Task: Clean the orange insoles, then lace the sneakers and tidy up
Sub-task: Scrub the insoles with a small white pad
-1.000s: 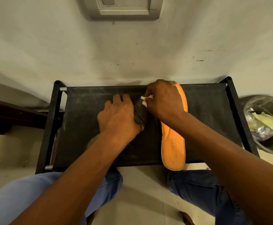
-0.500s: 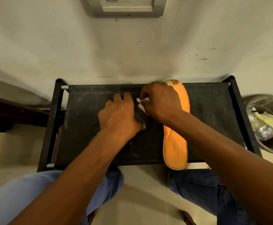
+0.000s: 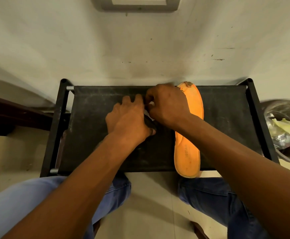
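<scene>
From my remote seat I look down on a black bench point(image 3: 227, 121) with a dusty fabric top, set against a pale wall point(image 3: 71, 49). The left hand point(image 3: 128, 121) lies palm down near the middle of the top, its fingers curled over a dark object point(image 3: 150, 124) that I cannot identify, since only a sliver shows at the thumb side. The right hand point(image 3: 166, 106) sits just at its 2 o'clock, touching it, with fingers bent inward and pinching a small white scrap point(image 3: 151, 103), perhaps a wipe or a lace end; I cannot tell which. One orange insole point(image 3: 188, 149) lies flat on the bench at 3 o'clock from the hands, running lengthwise from the far edge to the near edge, its heel hanging just past the near rail and its worn toe partly behind the right wrist. Off the bench at 3 o'clock stands a bin point(image 3: 285, 131) holding crumpled yellowish and silvery waste. My knees in blue jeans point(image 3: 209, 200) show at 6 o'clock, over a light tiled floor point(image 3: 154, 195).
</scene>
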